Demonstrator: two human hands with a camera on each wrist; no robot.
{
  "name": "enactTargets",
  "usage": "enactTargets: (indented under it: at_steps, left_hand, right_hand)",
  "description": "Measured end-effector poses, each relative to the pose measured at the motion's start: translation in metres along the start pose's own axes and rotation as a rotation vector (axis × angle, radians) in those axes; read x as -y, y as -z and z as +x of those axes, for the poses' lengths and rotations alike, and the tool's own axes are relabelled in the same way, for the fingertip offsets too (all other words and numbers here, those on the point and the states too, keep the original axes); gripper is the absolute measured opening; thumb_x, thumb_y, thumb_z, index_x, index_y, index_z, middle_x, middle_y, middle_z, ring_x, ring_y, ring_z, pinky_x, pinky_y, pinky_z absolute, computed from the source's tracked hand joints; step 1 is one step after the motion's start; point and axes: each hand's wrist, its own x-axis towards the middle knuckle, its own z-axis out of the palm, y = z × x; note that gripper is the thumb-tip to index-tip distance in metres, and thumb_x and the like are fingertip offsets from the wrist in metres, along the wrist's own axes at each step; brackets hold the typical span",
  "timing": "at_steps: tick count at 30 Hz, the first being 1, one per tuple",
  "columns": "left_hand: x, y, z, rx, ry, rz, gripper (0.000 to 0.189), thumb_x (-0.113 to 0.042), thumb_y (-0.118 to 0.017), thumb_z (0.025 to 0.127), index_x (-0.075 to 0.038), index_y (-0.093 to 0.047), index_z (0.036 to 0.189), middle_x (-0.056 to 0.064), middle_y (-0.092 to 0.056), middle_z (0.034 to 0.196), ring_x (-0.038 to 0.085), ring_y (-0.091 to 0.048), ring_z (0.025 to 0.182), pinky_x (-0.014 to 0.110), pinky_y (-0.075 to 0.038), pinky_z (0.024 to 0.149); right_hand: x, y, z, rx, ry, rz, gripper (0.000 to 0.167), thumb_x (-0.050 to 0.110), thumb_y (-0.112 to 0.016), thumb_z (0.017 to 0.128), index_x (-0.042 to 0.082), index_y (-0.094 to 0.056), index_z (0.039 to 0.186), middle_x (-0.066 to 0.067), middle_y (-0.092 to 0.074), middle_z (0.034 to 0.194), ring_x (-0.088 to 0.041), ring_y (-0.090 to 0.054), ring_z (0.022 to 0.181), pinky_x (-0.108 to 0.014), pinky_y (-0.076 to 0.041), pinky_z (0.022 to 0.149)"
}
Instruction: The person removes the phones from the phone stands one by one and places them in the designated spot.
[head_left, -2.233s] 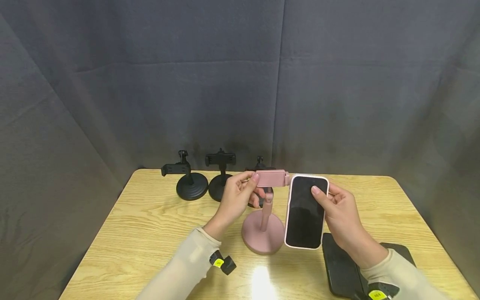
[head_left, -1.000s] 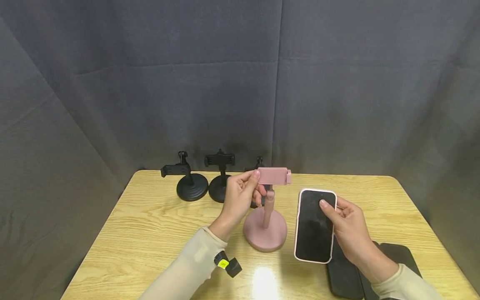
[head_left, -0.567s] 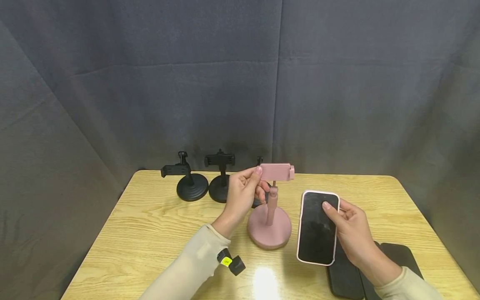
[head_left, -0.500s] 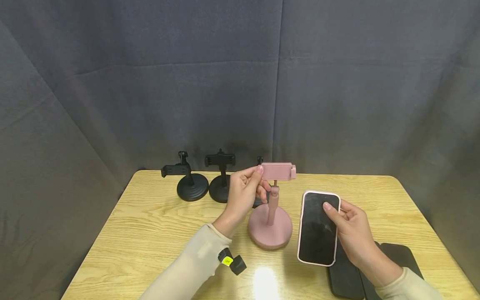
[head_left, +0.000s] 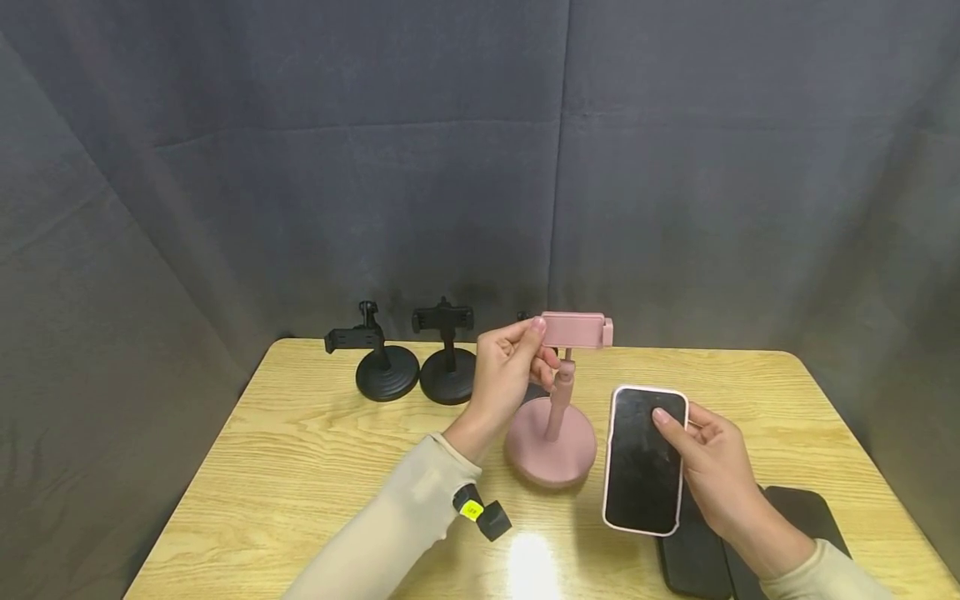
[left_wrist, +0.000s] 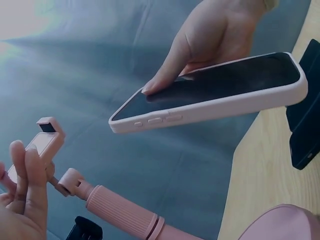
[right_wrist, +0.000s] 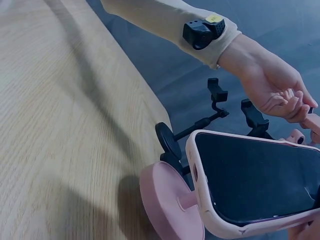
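My left hand [head_left: 504, 373] pinches the left end of the clamp [head_left: 574, 331] on a pink phone stand. The stand's round base [head_left: 550, 446] is below, its post leaning slightly right. Its ribbed post [left_wrist: 122, 210] and hinged neck show in the left wrist view. To the right, my right hand [head_left: 712, 467] holds a phone [head_left: 645, 460] in a pale pink case, thumb on the dark screen and fingers behind. The phone is upright in the head view, apart from the clamp. In the right wrist view it overlaps the stand base [right_wrist: 165, 195].
Black phone stands [head_left: 447, 375] line the back of the wooden table [head_left: 322, 467], one mostly hidden behind my left hand. Two dark flat devices [head_left: 693, 550] lie at the front right, partly under my right forearm. A grey curtain [head_left: 420, 183] hangs behind the table.
The phone has moved away from the clamp, down and right. My left hand has shifted the pink stand right and farther back, its clamp now higher in view.
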Motion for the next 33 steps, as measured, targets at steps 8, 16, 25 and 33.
enactTargets:
  at_steps: [8, 16, 25, 33]
  left_hand:
    - [-0.003, -0.01, 0.007, -0.019, 0.025, -0.005, 0.031, -0.015, -0.053, 0.106, 0.01, -0.066, 0.12, -0.007, -0.065, 0.063, 0.001, -0.056, 0.047, 0.018, -0.056, 0.055]
    - [-0.007, -0.018, 0.012, -0.01, 0.059, -0.026, 0.031, -0.017, -0.054, 0.106, 0.006, -0.067, 0.122, -0.005, -0.067, 0.064, 0.002, -0.057, 0.047, 0.018, -0.057, 0.056]
    - [-0.01, -0.026, 0.02, -0.017, 0.057, -0.031, 0.032, -0.018, -0.054, 0.106, 0.005, -0.068, 0.123, -0.006, -0.067, 0.064, 0.001, -0.059, 0.047, 0.018, -0.057, 0.057]
    - [-0.008, -0.031, 0.026, -0.033, 0.088, -0.067, 0.033, -0.02, -0.054, 0.106, 0.006, -0.067, 0.122, -0.004, -0.068, 0.064, 0.003, -0.061, 0.049, 0.019, -0.058, 0.057]
  right_hand:
    - [-0.002, 0.004, 0.001, 0.014, 0.011, 0.007, 0.021, 0.009, -0.055, 0.105, 0.022, -0.07, 0.111, 0.005, -0.08, 0.093, -0.009, -0.077, 0.081, -0.03, -0.064, 0.067]
    - [-0.002, 0.007, -0.001, 0.005, 0.002, -0.016, 0.021, 0.01, -0.055, 0.105, 0.023, -0.07, 0.11, 0.005, -0.08, 0.092, -0.01, -0.077, 0.08, -0.03, -0.064, 0.067]
    - [0.0, 0.013, -0.001, -0.002, -0.018, -0.047, 0.02, 0.011, -0.055, 0.105, 0.024, -0.069, 0.11, 0.006, -0.08, 0.092, -0.01, -0.077, 0.081, -0.03, -0.064, 0.067]
    - [-0.001, 0.015, -0.002, -0.009, -0.031, -0.059, 0.018, 0.012, -0.056, 0.105, 0.025, -0.068, 0.11, 0.006, -0.08, 0.091, -0.01, -0.077, 0.08, -0.03, -0.064, 0.067]
